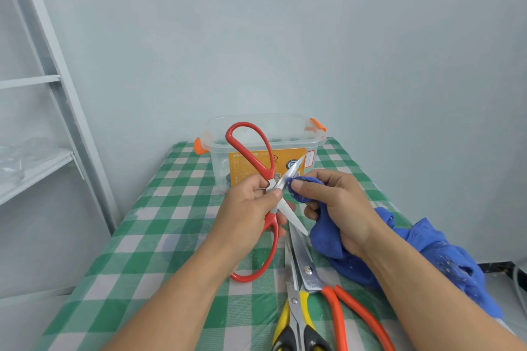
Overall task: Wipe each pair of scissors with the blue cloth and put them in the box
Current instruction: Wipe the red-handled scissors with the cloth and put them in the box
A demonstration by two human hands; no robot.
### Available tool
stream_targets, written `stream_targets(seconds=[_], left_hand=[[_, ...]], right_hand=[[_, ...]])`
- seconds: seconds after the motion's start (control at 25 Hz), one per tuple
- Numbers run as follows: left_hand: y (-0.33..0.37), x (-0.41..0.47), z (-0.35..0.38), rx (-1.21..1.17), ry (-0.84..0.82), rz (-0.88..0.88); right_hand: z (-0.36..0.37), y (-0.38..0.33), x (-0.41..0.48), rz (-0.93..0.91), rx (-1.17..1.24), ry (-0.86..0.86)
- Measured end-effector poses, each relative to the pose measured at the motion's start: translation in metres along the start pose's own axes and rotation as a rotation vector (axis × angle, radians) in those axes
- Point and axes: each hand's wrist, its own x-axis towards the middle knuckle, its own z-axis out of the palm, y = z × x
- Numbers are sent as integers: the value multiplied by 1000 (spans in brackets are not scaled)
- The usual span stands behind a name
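**Checked table (159, 222), pale wall behind: red scissors mid-wipe, box dead ahead**

Left grip (251, 202) is clenched round the pivot of the red scissors (261, 164). They're held off the table, blades splayed into an X.

Right grip (339, 208) pinches a fold of the blue cloth (328, 248) onto the upper blade (293, 167), close to the pivot.

Key relation: that blade's long axis runs up and right from the left grip, tip pointing away from me at the box (285, 134). My read is that the stroke goes pivot to tip, outward along that axis, away from the holding hand.

Lower blade (296, 222) points down-right, bare edge passing near my right fingers. That's the hazard.

Rest of the cloth trails right across the table.

Box sits just beyond both hands, lid off. Left grip carries the scissors, so I'd expect it to make the drop.

Yellow-handled scissors (295, 302) and orange-handled scissors (309, 271) lie on the table nearer me, just beside each other, blades toward the box. Neither is boxed yet.
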Motion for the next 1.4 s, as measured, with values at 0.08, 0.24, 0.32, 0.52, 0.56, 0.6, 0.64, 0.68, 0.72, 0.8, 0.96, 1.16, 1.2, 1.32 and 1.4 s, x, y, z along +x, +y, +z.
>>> stream_targets(seconds=[0.08, 0.24, 0.32, 0.52, 0.56, 0.6, 0.64, 0.68, 0.72, 0.8, 0.96, 1.16, 1.2, 1.32, 1.4], left_hand=[[0, 1, 0, 8, 4, -4], [-2, 0, 2, 8, -20, -3], [-3, 0, 2, 32, -37, 13], [-1, -1, 4, 63, -29, 30], [-1, -1, 4, 72, -33, 33], [-1, -1, 4, 75, -40, 32], [-2, -1, 4, 71, -44, 27], [-2, -1, 4, 65, -48, 21], [-2, -1, 4, 57, -48, 16], [-2, -2, 4, 39, -48, 3], [-3, -3, 5, 12, -52, -7], [-3, -3, 5, -16, -38, -18], [-2, -3, 5, -22, -34, -21], [-2, -3, 4, -57, -27, -33], [-2, -3, 4, -97, -44, -37]], right_hand=[[2, 1, 0, -14, -43, 0], [3, 0, 1, -2, -70, 50], [4, -2, 0, 3, -73, 72], [1, -3, 3, 18, 30, 168], [-1, -3, 3, 22, 49, 184], [-2, -3, 4, 23, 60, 201], [-3, -3, 4, 19, 63, 219], [-5, -3, 5, 13, 61, 235], [-6, -3, 6, 8, 56, 248], [-5, -3, 7, -1, 55, 278], [-7, -8, 9, -52, 208, 324], [-7, -10, 8, -12, 257, 223], [-6, -9, 7, 1, 221, 196], [0, -6, 3, 41, 87, 119], [4, -4, 2, 47, 15, 105]])
